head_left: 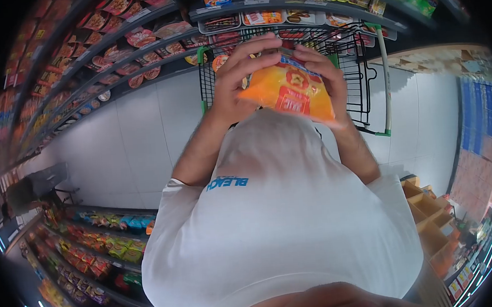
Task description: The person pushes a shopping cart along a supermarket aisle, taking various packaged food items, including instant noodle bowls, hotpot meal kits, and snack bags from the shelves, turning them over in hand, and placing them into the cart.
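Observation:
Both hands hold an orange plastic packet (294, 91) with a red label and a blue strip along its far edge. My left hand (246, 69) is curled round its left side, fingers over the top. On the opposite side, my right hand (326, 75) grips the right edge, its fingertips near those of the left. Just beyond and below the packet is a black wire shopping cart (358, 93) with green corners. A round orange-and-yellow item (219, 62) shows in the cart, partly hidden by my left hand. The packet's underside is out of sight.
Shelves with bowl-shaped packs (117, 26) run along the left and ahead. Trays of packaged food (263, 18) line the shelf beyond the cart. Snack bags (95, 264) fill racks at lower left, near another person (39, 186). Wooden bins (427, 210) stand at right.

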`<state>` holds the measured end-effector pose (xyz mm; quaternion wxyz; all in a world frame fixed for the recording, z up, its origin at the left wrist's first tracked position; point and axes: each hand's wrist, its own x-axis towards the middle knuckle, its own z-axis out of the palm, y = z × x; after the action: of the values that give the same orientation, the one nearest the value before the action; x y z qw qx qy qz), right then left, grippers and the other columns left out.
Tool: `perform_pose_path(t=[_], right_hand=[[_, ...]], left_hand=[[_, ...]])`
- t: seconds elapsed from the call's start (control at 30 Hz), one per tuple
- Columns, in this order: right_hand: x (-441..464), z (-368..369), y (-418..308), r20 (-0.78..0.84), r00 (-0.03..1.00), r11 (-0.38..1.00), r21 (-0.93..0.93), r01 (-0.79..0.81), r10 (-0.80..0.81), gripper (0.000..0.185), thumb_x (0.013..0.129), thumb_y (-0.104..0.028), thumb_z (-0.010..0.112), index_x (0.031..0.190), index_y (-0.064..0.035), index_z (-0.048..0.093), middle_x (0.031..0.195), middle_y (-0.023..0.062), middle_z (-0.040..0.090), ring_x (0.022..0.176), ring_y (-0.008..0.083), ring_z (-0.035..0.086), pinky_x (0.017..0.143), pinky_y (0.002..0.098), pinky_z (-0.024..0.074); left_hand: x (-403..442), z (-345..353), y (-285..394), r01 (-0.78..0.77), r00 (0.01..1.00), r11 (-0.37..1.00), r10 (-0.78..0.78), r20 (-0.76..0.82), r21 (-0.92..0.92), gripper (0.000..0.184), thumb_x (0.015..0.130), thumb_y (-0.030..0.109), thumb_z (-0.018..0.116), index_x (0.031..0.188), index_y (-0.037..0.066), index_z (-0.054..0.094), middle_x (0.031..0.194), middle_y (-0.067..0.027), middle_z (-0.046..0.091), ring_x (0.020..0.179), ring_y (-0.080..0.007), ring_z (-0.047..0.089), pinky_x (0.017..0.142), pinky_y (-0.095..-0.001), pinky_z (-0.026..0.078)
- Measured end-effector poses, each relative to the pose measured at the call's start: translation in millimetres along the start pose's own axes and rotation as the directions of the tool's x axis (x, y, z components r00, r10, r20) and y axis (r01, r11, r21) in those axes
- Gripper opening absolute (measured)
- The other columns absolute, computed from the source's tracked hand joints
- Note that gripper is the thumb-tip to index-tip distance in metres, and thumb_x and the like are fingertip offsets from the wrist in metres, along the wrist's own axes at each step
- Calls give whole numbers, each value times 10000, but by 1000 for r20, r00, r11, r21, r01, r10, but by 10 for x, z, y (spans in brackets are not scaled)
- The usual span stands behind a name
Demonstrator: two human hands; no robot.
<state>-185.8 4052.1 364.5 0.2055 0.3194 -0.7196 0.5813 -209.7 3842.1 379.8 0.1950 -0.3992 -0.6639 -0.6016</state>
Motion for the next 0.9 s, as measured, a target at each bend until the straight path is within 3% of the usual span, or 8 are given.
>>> perform_pose_path(t=[0.27, 0.37, 0.47, 0.57, 0.63, 0.7, 0.73, 0.9], right_hand=[[-4, 46, -59, -41, 978, 963, -187, 193, -204, 524, 691, -149, 858, 1131, -128, 575, 1202, 125, 654, 1198, 350, 573, 1033, 477, 411], [17, 117, -36, -87, 978, 970, -169, 172, -189, 548, 648, -103, 851, 1139, -121, 610, 1186, 121, 660, 1116, 320, 618, 928, 414, 482], [65, 199, -256, -65, 997, 889, -454, -55, 28, 612, 605, -42, 780, 1195, -123, 638, 1133, 95, 670, 976, 261, 646, 843, 358, 515], [171, 359, -409, 64, 995, 794, -607, -26, 82, 608, 628, -76, 789, 1213, -127, 627, 1138, 82, 661, 983, 262, 641, 861, 375, 519], [174, 439, -476, 131, 986, 806, -592, -5, 102, 610, 653, -118, 794, 1234, -132, 612, 1165, 83, 644, 1001, 263, 633, 881, 382, 517], [191, 460, -513, 238, 961, 930, -363, -48, 143, 649, 679, -178, 828, 1278, -96, 594, 1233, 77, 629, 1097, 261, 610, 911, 378, 497], [204, 433, -534, 259, 958, 908, -418, -1, 121, 633, 681, -211, 834, 1259, -99, 601, 1238, 80, 627, 1122, 262, 600, 946, 389, 475], [200, 207, -484, 234, 970, 906, -422, 44, 62, 500, 668, -205, 845, 1116, -84, 659, 1178, 73, 652, 1080, 266, 610, 919, 381, 472]], left_hand=[[-247, 265, 88, 44, 963, 976, -98, -253, -213, 492, 715, 120, 839, 1157, 53, 635, 1345, -211, 504, 1307, -360, 462, 1064, -452, 407], [-268, 247, 89, 120, 975, 976, -151, -164, -183, 636, 821, 221, 775, 1361, 62, 478, 1422, -218, 422, 1343, -351, 416, 1095, -447, 374], [-227, 464, 97, 94, 867, 741, -389, -310, -665, 794, 987, 452, 486, 1532, 84, 42, 1547, -167, 237, 1392, -320, 334, 1142, -455, 304], [-274, 509, 15, 249, 801, 711, -533, -273, -658, 805, 943, 583, 462, 1500, 63, 201, 1519, -161, 306, 1362, -296, 374, 1112, -457, 342], [-235, 349, -94, 332, 658, 479, -735, -165, -812, 701, 964, 558, 419, 1418, 29, 350, 1394, -183, 463, 1269, -304, 465, 1043, -458, 410], [-164, 150, -173, 201, 544, -140, -807, 230, -969, 665, 971, 568, 356, 1297, 1, 476, 1236, -201, 568, 1180, -326, 522, 961, -457, 460], [-129, 116, -167, 212, 428, -121, -881, 203, -970, 693, 965, 592, 325, 1240, -15, 515, 1177, -224, 582, 1173, -359, 523, 920, -455, 481], [-270, -1, -223, 129, 484, -274, -822, 301, -953, 687, 955, 579, 350, 1267, -16, 498, 1176, -250, 572, 1152, -387, 523, 941, -488, 450]])
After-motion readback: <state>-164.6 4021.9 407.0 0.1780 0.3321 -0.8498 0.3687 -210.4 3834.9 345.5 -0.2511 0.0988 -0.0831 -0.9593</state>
